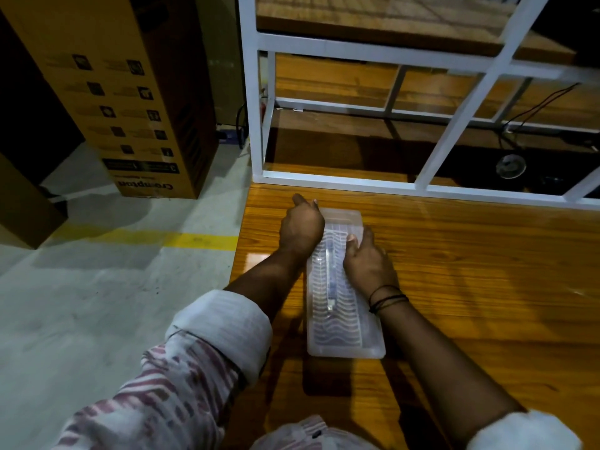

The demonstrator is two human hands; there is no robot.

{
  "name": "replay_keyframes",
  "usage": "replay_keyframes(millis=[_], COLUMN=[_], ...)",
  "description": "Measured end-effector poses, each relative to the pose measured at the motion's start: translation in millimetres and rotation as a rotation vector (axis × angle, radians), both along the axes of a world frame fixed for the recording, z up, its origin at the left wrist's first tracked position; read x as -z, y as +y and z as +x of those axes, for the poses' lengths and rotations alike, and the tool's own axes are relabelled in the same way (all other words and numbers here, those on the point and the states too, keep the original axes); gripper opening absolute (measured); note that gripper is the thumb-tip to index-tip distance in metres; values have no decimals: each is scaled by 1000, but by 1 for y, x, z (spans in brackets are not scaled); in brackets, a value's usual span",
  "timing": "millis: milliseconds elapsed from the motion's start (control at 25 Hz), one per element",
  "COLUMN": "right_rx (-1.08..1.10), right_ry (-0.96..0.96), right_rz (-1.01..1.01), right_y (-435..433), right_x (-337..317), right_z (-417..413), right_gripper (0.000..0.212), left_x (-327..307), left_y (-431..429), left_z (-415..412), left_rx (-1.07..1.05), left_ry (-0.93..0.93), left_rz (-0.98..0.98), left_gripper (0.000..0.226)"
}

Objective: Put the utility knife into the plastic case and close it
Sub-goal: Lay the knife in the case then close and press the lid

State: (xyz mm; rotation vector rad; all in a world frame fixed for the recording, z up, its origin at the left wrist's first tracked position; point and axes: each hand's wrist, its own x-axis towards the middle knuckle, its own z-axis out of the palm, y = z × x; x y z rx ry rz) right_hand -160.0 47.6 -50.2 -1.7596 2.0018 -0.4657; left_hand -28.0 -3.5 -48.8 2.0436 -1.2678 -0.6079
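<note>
- Rolled-up sleeves (224, 323), white with reddish stripes, sit nearest the camera, with both bare forearms reaching forward over a glossy wooden table (470, 271).
- Lying lengthwise on the table between the forearms is the plastic case (344, 319), clear and ribbed, with its lid down over the tray.
- Through the clear lid a slim, pale object shows along the middle of the case, probably the utility knife (329, 277); its details are too blurred to make out.
- At the case's far left corner, the left hand (302, 228) rests palm-down with its fingers curled over the edge, pressing on the lid rather than grasping anything.
- On the right side of the lid, the right hand (368, 264) lies flat with fingers spread and the thumb on top of the ribs; dark cords circle that wrist.
- Beyond the table stands a white metal frame (256, 125) with wooden panels behind it.
- To the left, a tall cardboard box (136, 92) stands on the grey floor, near a yellow line (201, 240).
</note>
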Motion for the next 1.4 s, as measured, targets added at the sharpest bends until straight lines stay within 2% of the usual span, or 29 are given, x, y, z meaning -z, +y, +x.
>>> replay_keyframes(millis=[200,480,800,920,1160,1400], right_rx=[23,25,22,-40,-121,-88], right_ry=[-18,-17,-27,24,170,104], right_rz=[-37,-44,-49,-101,-12,-32], right_y=[0,-3,-1,13,71,71], right_x=[1,5,3,-1,-4,-1], right_z=[1,0,1,0,-7,-8], right_gripper=[55,50,49,54,74,72], left_x=[-8,4,9,10,11,2], left_y=[27,91,89,90,89,101], left_z=[0,-11,-13,-13,-14,-14], left_rx=[-8,81,107,102,97,85], left_ry=[120,100,144,153,97,131], left_rz=[-75,-35,19,4,16,12], left_gripper=[37,33,35,35,43,58])
